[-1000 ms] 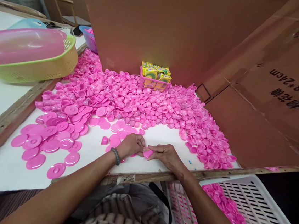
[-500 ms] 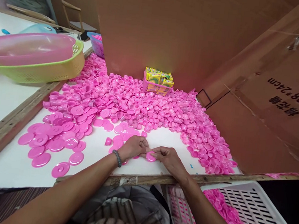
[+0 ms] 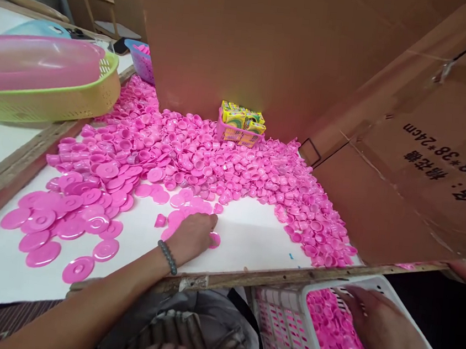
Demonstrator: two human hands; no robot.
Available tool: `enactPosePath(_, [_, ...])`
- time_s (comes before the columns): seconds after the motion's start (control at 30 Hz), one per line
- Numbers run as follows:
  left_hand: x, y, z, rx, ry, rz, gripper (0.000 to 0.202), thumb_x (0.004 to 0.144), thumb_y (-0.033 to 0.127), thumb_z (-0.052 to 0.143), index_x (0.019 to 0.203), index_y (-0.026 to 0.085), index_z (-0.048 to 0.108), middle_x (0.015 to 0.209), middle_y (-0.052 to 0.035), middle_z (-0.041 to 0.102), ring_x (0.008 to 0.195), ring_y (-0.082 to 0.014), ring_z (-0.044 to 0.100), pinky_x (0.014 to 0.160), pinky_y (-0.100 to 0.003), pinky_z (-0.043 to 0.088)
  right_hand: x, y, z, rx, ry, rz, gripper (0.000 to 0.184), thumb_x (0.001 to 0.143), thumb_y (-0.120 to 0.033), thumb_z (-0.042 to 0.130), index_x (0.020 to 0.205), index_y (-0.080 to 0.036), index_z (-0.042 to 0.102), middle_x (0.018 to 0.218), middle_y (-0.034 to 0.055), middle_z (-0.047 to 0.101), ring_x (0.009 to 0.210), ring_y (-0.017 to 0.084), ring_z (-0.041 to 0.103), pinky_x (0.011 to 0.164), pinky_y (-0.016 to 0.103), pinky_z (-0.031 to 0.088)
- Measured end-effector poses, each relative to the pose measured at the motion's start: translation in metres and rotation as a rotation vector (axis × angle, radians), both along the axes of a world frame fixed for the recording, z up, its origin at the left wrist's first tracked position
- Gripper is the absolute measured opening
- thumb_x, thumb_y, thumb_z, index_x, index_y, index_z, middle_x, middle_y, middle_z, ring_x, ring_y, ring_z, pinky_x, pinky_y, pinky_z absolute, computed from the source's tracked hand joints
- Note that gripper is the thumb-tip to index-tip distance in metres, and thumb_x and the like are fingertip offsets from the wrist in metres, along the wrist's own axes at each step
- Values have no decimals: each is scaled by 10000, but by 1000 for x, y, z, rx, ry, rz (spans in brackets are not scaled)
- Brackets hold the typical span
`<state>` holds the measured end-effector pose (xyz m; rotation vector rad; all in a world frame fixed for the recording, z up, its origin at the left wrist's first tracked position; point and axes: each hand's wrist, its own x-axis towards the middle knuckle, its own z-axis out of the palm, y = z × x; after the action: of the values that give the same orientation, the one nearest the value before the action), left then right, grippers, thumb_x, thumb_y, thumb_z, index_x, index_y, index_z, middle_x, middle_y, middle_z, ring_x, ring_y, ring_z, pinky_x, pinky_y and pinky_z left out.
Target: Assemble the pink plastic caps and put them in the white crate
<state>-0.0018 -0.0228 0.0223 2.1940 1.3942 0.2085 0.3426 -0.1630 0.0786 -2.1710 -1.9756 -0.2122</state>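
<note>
My left hand (image 3: 193, 238), with a beaded bracelet on the wrist, is on the white table over several pink toy saucers (image 3: 214, 241). Its fingers are curled closed, and what they hold, if anything, is hidden. One small pink toy cup (image 3: 160, 221) lies just left of that hand, and another lies just beyond the fingers. Over the white plastic basket (image 3: 391, 291) at the lower right, my right hand (image 3: 372, 317) is smeared by motion, so its fingers cannot be made out. Pink plastic pieces (image 3: 334, 340) fill much of this basket.
A big heap of pink cups (image 3: 202, 154) spreads across the back and right of the table, with loose saucers (image 3: 71, 227) at left. Yellow boxes stand in a pink basket (image 3: 239, 135). Cardboard walls (image 3: 262, 50) enclose the back and right. A green basket (image 3: 53, 103) sits left.
My right hand has left the table and moved right and down to the white basket; the pink saucer it held is no longer seen in it. My left hand has stayed over the saucers.
</note>
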Motion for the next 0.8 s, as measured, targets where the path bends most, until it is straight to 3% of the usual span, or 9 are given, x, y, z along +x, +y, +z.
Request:
enactPosePath(0.1, [9, -2, -2, 45, -61, 18, 98, 728, 236, 557, 790, 167, 525, 771, -56, 581, 693, -196, 539, 568, -262, 316, -58, 42, -12, -18, 191, 235, 196, 828, -294, 461, 882, -213, 631, 853, 73, 624, 797, 207, 574, 742, 336, 451])
enactPosePath(0.2, [11, -3, -8, 82, -141, 18, 230, 714, 283, 593, 900, 178, 508, 895, -55, 559, 739, -189, 542, 601, -264, 350, -123, 96, -25, -25, 405, 503, 217, 865, -198, 409, 956, -197, 606, 876, 69, 581, 834, 165, 542, 724, 276, 445])
enactPosePath(0.3, [7, -4, -17, 88, -207, -8, 321, 714, 319, 608, 973, 184, 477, 941, -45, 541, 717, -168, 539, 605, -263, 371, -170, 142, -37, -40, 412, 697, 248, 841, -90, 396, 944, -199, 594, 886, 48, 542, 822, 138, 512, 685, 240, 419])
enactPosePath(0.37, [5, -4, -20, 88, -240, -13, 312, 729, 317, 597, 976, 181, 464, 924, -36, 542, 691, -156, 535, 611, -267, 382, -185, 162, -45, -74, 341, 768, 214, 801, -54, 437, 856, -187, 594, 871, 34, 520, 784, 127, 493, 627, 221, 393])
enactPosePath(0.53, [4, -7, -18, 111, -279, -71, 243, 756, 269, 570, 955, 187, 459, 929, -30, 539, 720, -149, 534, 650, -268, 396, -178, 172, -60, -119, 312, 696, 176, 801, -74, 474, 667, -163, 545, 759, 2, 470, 666, 98, 454, 556, 205, 346])
enactPosePath(0.7, [9, -8, -15, 100, -292, -123, 248, 744, 246, 584, 950, 179, 463, 933, -38, 540, 787, -163, 532, 659, -255, 393, -152, 145, -61, -51, 430, 582, 178, 832, -157, 476, 674, -175, 555, 774, 20, 491, 726, 126, 476, 619, 233, 387])
enactPosePath(0.8, [11, -6, -15, 74, -277, -98, 190, 765, 220, 548, 929, 175, 464, 865, -28, 552, 765, -159, 534, 630, -244, 380, -150, 127, -60, -58, 448, 619, 156, 844, -155, 458, 755, -186, 583, 846, 38, 546, 797, 147, 493, 688, 260, 410])
